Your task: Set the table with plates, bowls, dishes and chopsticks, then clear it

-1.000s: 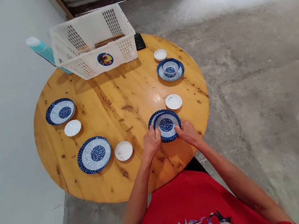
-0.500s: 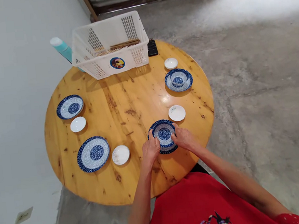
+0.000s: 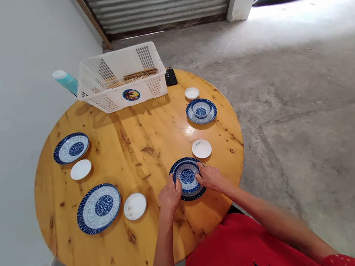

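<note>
A blue-and-white bowl [image 3: 188, 176] sits inside the rim of a matching plate [image 3: 192, 197] near the table's front edge. My left hand [image 3: 170, 195] is closed at the left side, its thumb by the bowl's rim and its fingers over the plate's edge. On the right side, my right hand [image 3: 211, 177] pinches the bowl's rim between thumb and fingers. Just beyond them lies a small white dish [image 3: 201, 148].
A round wooden table [image 3: 141, 153] carries another bowl on a plate [image 3: 201, 111], a small dish [image 3: 191, 93], two plates [image 3: 100, 208] at left with white dishes [image 3: 135, 206], a white plastic basket [image 3: 142, 93] holding chopsticks [image 3: 140, 73], a black phone-like object [image 3: 171, 77] and a turquoise cylinder [image 3: 66, 81].
My view has tilted up and shifted right, so the table appears lower and further left, and a car shows outside. Both hands stay at the bowl, which rests in the same place.
</note>
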Demonstrator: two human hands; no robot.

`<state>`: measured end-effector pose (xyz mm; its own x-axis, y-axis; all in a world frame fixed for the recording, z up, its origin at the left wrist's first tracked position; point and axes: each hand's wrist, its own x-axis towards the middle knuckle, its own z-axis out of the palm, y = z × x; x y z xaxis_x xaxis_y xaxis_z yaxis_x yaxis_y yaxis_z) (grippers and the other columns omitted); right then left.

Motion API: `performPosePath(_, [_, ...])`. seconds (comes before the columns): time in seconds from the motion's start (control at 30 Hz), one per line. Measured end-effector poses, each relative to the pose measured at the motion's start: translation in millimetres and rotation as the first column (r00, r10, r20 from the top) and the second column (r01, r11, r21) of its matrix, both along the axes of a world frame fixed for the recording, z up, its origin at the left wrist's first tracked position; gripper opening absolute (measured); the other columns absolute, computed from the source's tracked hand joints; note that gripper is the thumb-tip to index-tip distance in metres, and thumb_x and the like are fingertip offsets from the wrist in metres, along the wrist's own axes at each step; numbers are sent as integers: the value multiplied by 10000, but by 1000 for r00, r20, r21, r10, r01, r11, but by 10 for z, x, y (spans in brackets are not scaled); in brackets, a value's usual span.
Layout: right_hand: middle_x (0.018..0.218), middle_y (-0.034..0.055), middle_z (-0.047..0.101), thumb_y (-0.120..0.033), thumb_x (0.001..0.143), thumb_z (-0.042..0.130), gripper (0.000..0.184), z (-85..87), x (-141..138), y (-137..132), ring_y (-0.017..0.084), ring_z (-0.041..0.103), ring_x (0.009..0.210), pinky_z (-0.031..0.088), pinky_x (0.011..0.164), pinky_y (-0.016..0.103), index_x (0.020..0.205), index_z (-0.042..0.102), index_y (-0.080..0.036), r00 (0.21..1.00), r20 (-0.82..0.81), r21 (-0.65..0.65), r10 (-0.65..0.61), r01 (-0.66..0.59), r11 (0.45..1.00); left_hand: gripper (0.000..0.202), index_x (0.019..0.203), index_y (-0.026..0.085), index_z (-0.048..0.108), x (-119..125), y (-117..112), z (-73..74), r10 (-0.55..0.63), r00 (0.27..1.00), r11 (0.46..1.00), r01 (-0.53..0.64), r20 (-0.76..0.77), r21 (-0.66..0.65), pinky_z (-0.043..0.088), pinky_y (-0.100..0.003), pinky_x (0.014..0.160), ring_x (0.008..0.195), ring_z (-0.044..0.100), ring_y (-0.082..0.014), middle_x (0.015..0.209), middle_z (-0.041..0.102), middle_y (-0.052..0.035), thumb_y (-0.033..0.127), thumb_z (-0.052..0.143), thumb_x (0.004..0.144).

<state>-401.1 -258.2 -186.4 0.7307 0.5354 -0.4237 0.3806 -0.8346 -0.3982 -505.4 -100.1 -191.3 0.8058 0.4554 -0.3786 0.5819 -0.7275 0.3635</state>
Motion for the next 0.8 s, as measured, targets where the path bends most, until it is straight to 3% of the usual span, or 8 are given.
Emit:
performPosePath(0.07, [953, 154, 732, -315, 933, 428, 361, -38, -22, 5, 261, 717, 853, 536, 779, 360, 1201, 572, -120, 981, -168, 127, -95, 117, 985, 443, 1293, 136, 546, 12, 23, -34, 88, 996, 970, -80, 25, -228, 530, -340, 765, 860, 721, -255, 982, 740, -147, 406, 381, 984])
performPosePath(0.17, [865, 71, 721, -242, 903, 410, 331, -113, -101, 36, 165, 673, 610, 540, 619, 294, 1193, 546, -159, 835, -520, 294, -183, 375, 879, 458, 1282, 141, 530, 36, -2, -102, 233, 972, 770, -171, 22, -615, 555, -306, 637, 786, 705, -213, 1010, 724, -120, 437, 347, 985])
performPosePath(0.23, [806, 34, 698, -193, 861, 393, 351, -162, -170, 51, 145, 624, 525, 517, 535, 276, 1181, 536, -173, 752, -623, 328, -217, 503, 800, 466, 1318, 137, 500, 39, -43, -140, 315, 949, 644, -187, 34, -742, 561, -294, 593, 831, 692, -207, 1106, 699, -135, 418, 357, 975])
performPosePath(0.27, [784, 24, 686, -175, 837, 391, 348, -182, -205, 47, 144, 610, 520, 506, 519, 269, 1147, 547, -175, 746, -622, 340, -240, 532, 775, 470, 1335, 137, 489, 32, -63, -151, 338, 940, 620, -186, 46, -762, 566, -295, 593, 863, 685, -209, 1153, 684, -144, 405, 370, 968])
performPosePath(0.33, [776, 19, 671, -163, 795, 400, 299, -203, -276, 4, 146, 603, 571, 496, 540, 257, 1037, 577, -177, 795, -533, 385, -289, 532, 754, 478, 1353, 140, 487, 2, -97, -156, 340, 937, 641, -172, 76, -748, 579, -316, 639, 906, 677, -215, 1193, 671, -148, 392, 384, 961])
performPosePath(0.43, [811, 24, 666, -191, 780, 420, 211, -179, -387, -144, 156, 605, 703, 494, 643, 253, 904, 590, -185, 881, -353, 464, -315, 457, 759, 479, 1344, 145, 522, -64, -147, -131, 272, 950, 742, -103, 157, -663, 564, -383, 844, 997, 668, -235, 1185, 686, -137, 400, 406, 955])
performPosePath(0.53, [774, 17, 650, -238, 798, 416, 216, -102, -494, -347, 160, 585, 699, 475, 670, 257, 909, 593, -186, 887, -297, 455, -355, 458, 763, 480, 1343, 145, 537, -121, -249, -94, 193, 950, 801, -9, 244, -599, 462, -404, 1027, 1164, 612, -248, 1267, 661, -135, 396, 430, 949])
performPosePath(0.8, [742, 24, 648, -318, 811, 411, 256, -93, -538, -1100, 175, 599, 654, 480, 621, 271, 914, 604, -186, 834, -357, 463, -421, 549, 696, 471, 1370, 142, 494, -14, -958, -31, 109, 972, 754, 55, 207, -654, 408, -398, 1069, 1204, 585, -238, 1321, 632, -130, 354, 396, 961])
